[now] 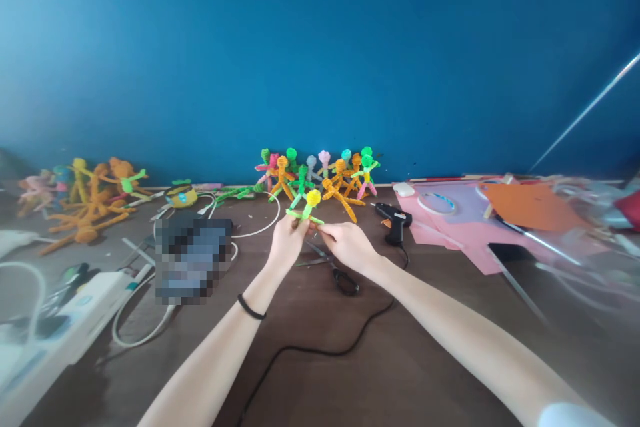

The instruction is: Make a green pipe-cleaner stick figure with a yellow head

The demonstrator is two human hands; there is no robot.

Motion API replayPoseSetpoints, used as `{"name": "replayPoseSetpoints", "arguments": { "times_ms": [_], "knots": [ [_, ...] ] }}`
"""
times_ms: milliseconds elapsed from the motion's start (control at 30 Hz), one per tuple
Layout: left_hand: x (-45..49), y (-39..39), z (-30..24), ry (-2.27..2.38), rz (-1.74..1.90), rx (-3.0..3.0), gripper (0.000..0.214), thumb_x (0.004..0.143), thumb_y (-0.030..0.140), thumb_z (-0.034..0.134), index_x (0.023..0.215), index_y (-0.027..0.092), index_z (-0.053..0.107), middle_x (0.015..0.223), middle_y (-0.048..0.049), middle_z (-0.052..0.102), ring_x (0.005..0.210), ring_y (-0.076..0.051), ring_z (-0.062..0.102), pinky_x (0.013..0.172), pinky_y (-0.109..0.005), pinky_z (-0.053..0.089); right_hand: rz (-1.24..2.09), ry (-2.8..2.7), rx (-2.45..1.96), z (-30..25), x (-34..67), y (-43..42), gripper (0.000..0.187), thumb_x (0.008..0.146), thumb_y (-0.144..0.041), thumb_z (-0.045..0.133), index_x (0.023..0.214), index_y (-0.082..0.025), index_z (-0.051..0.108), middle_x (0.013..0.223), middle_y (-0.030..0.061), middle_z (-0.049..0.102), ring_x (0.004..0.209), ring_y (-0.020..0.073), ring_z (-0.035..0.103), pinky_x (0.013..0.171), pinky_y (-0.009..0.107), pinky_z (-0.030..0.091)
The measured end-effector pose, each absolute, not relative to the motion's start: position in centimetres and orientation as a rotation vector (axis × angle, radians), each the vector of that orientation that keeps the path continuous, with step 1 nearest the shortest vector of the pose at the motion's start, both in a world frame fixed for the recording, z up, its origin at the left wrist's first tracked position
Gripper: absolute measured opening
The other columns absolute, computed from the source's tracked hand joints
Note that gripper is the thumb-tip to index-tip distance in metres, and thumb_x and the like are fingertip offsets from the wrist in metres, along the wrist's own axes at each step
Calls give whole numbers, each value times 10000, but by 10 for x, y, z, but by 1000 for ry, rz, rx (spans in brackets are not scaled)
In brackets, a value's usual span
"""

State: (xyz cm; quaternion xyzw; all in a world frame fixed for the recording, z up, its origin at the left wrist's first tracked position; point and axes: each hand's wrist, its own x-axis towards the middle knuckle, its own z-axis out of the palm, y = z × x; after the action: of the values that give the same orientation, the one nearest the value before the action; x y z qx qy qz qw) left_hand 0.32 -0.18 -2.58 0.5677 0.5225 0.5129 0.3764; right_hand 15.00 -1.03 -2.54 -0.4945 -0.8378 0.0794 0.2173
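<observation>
My left hand [286, 240] and my right hand [347, 243] meet above the brown table [410, 360], both pinching a small pipe-cleaner figure [309, 207] with a yellow head and light green arms. The left fingers grip its body from below; the right fingers hold the end of one green arm. Behind it, against the blue wall, stands a row of several finished pipe-cleaner figures [320, 177] in orange, green, pink and grey. A pair of scissors [335, 267] lies on the table just under my hands.
A black glue gun [395, 220] rests right of my hands, its black cord trailing toward me. Pink and orange paper sheets [500, 213] cover the right side. More orange figures [93, 203] lie at the left, beside white cables, a white box and a blurred object [193, 253].
</observation>
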Motion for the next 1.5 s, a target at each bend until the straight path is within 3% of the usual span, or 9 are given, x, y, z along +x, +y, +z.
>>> {"name": "replayPoseSetpoints", "arguments": {
  "times_ms": [400,800,1200,1500],
  "knots": [
    [-2,1,-29,1497,1249,1748,135,735,237,521,667,164,612,714,-41,664,681,-176,610,653,-274,442,301,-2262,-1319,-25,150,-10,264,878,-199,412,877,-176,674,806,58,692,732,157,617,616,230,348],
    [2,-1,-28,1213,1328,1380,205,678,288,616,792,131,681,854,-90,712,854,-223,638,790,-324,468,320,-2220,-1276,-30,149,-9,261,876,-198,416,860,-174,675,793,59,690,707,146,610,626,219,361],
    [6,-2,-28,1133,1272,1425,157,677,268,629,780,152,656,799,-69,703,790,-193,645,774,-303,465,294,-2271,-1247,-29,147,-12,261,870,-182,402,968,-183,644,962,64,683,835,163,623,704,233,402],
    [11,-2,-27,1049,1279,1111,227,597,286,692,756,133,641,743,-47,672,750,-160,620,726,-278,466,208,-2322,-1377,-22,149,-12,245,869,-196,394,954,-169,622,908,70,676,802,182,622,640,253,384]
  ]
}}
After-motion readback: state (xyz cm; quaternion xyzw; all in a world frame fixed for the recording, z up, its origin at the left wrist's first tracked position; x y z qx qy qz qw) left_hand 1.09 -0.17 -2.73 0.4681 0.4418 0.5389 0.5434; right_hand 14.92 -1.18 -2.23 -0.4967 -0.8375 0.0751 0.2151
